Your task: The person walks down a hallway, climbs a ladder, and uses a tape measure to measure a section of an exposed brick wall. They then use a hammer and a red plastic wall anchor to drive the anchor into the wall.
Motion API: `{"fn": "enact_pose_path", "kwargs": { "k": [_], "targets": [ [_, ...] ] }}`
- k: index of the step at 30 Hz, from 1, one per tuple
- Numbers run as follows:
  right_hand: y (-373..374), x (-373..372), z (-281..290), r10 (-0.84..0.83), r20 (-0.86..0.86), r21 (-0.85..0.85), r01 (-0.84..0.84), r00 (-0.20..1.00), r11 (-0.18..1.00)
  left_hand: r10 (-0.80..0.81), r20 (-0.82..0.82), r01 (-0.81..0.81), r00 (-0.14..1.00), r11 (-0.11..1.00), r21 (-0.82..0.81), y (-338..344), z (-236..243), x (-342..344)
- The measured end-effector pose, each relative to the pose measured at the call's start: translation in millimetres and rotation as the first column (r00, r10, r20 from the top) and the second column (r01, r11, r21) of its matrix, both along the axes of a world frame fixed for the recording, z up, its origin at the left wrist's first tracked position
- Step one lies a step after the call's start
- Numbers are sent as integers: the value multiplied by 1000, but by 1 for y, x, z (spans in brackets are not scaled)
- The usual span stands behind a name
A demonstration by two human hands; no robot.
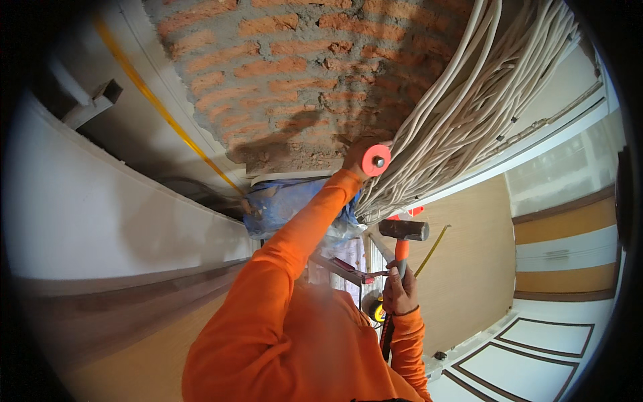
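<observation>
My left hand point(357, 153) grips a chisel point(378, 161) with a round red hand guard, its striking end facing the camera, against the rough brick wall point(295, 84). Lower right, my right hand point(403, 298) holds a club hammer point(404, 230) by its orange-and-grey handle, the dark head up. A yellow tape measure point(378, 309) hangs behind that hand, with a length of blade point(431, 251) sticking out. A thick bundle of white cables point(449, 114) runs down beside the chisel to a blue plastic covering point(274, 208) under my left forearm.
A yellow strip point(144, 87) and a metal channel point(94, 106) lie on the left, above a white wall point(114, 208). A tool point(345, 266) rests on a support below the blue plastic. A tan surface point(469, 281) and white panels point(536, 338) are at the right.
</observation>
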State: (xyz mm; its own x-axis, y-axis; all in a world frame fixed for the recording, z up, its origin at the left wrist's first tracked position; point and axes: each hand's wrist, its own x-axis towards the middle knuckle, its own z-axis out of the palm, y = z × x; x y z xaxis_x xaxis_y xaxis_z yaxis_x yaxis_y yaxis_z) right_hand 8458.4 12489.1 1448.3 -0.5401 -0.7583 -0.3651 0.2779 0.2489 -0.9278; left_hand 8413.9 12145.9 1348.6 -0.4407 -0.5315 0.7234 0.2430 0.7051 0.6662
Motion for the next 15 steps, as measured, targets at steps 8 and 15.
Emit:
{"fn": "enact_pose_path", "kwargs": {
  "k": [8,15],
  "targets": [
    [-61,-8,24,-4,-299,-62,-15,954,998,7,-313,141,950,883,447,-97,-38,-17],
    [-112,-10,34,8,-258,-23,-15,966,1000,333,69,-336,941,879,340,-134,-32,-34]
  ]
}}
